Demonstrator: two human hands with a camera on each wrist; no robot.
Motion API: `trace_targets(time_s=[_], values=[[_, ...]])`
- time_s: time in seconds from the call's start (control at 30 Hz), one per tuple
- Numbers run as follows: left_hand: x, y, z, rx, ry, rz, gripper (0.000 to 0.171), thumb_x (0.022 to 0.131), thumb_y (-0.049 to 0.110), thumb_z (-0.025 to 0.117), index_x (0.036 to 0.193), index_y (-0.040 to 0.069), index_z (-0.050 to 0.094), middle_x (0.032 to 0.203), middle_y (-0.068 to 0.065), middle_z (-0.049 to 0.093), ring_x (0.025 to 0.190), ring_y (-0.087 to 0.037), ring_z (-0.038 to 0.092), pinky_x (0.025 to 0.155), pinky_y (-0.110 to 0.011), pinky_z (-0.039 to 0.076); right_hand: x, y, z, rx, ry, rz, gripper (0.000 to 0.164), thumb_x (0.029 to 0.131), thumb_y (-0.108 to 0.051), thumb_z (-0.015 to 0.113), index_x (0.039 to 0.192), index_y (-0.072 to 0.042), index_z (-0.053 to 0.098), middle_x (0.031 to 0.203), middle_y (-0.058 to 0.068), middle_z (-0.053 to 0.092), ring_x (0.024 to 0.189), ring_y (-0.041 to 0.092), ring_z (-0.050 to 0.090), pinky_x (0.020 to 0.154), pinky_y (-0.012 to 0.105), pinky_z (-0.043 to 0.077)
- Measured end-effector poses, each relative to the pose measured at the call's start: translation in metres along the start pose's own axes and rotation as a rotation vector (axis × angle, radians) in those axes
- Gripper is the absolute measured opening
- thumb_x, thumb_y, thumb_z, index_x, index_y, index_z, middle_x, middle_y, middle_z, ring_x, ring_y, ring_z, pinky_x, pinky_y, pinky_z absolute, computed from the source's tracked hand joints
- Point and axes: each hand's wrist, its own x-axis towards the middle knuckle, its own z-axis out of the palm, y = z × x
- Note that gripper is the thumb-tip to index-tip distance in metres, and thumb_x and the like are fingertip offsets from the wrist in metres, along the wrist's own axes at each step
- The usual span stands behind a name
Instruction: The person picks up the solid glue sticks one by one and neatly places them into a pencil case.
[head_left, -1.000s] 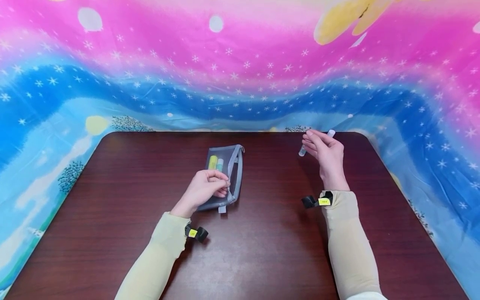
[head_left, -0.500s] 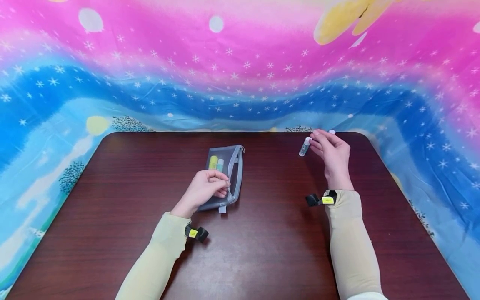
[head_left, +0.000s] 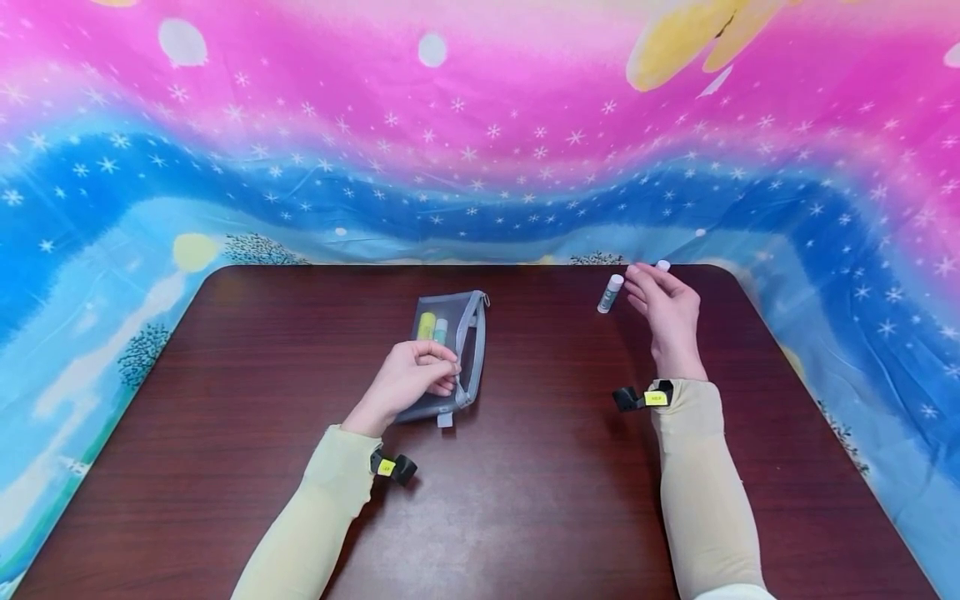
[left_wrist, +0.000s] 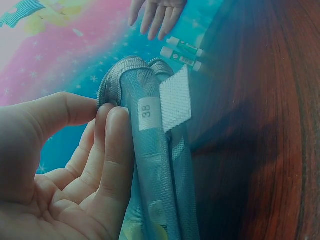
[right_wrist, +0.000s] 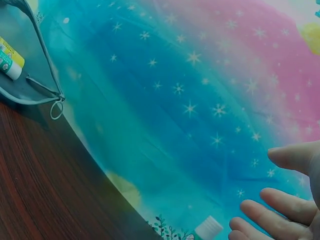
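My left hand pinches the zipped rim of a grey mesh zip pouch between thumb and fingers. A yellow glue stick and a green glue stick with a white cap lie inside the pouch. On the far right of the table stands a white-capped glue stick, upright and just left of my right hand. That hand's fingers are extended, with nothing between them in the right wrist view. Behind it, a second glue stick shows only its white cap in the head view; both standing sticks appear in the left wrist view.
The dark wooden table ends at a back edge just beyond the standing glue sticks. A colourful printed cloth hangs around its back and sides. At the pouch's far corner a ring pull hangs from the zip.
My right hand has let go of the near glue stick and shifted slightly right, leaving it standing in full view. The left hand and pouch have stayed put.
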Motion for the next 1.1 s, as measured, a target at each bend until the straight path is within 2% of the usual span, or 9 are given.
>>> trace_targets(time_s=[0.17,0.47,0.77,0.9,1.1], values=[[0.000,0.000,0.000,0.005,0.001,0.002,0.015,0.093,0.004,0.070,0.102,-0.007,0.069,0.087,-0.016,0.073,0.070,-0.020,0.069,0.070,-0.034,0.062,0.002,0.004,-0.001,-0.018,0.019,0.013,0.042,0.087,-0.017,0.083,0.124,-0.001,0.072,0.114,0.006,0.071,0.110,0.026,0.069,0.104,0.040,0.049],[0.001,-0.001,0.000,-0.001,0.003,0.004,0.014,0.093,0.003,0.070,0.102,-0.008,0.069,0.085,-0.016,0.073,0.068,-0.019,0.068,0.069,-0.033,0.062,0.008,0.013,-0.004,-0.058,0.038,0.033,0.044,0.087,-0.015,0.083,0.126,0.000,0.070,0.108,0.004,0.071,0.104,0.022,0.070,0.102,0.036,0.050],[0.001,-0.001,0.000,0.008,0.002,0.003,0.015,0.093,0.004,0.071,0.102,-0.007,0.069,0.087,-0.017,0.073,0.069,-0.020,0.068,0.070,-0.034,0.062,0.015,0.028,-0.007,-0.103,0.049,0.060,0.048,0.089,-0.010,0.079,0.132,0.005,0.064,0.099,0.001,0.073,0.105,0.020,0.069,0.107,0.043,0.046],[0.001,-0.002,0.000,0.012,0.000,0.000,0.015,0.093,0.005,0.071,0.102,-0.006,0.070,0.087,-0.017,0.073,0.070,-0.021,0.069,0.070,-0.034,0.062,0.019,0.035,-0.010,-0.132,0.058,0.084,0.052,0.088,-0.010,0.080,0.135,0.004,0.062,0.107,0.004,0.072,0.101,0.014,0.068,0.107,0.043,0.046],[0.001,-0.002,0.000,0.011,-0.003,0.003,0.015,0.093,0.005,0.071,0.102,-0.006,0.070,0.088,-0.017,0.073,0.071,-0.022,0.069,0.071,-0.034,0.062,0.024,0.045,-0.013,-0.218,0.069,0.117,0.053,0.086,-0.015,0.083,0.135,-0.003,0.066,0.125,0.009,0.068,0.105,0.010,0.066,0.104,0.037,0.048]])
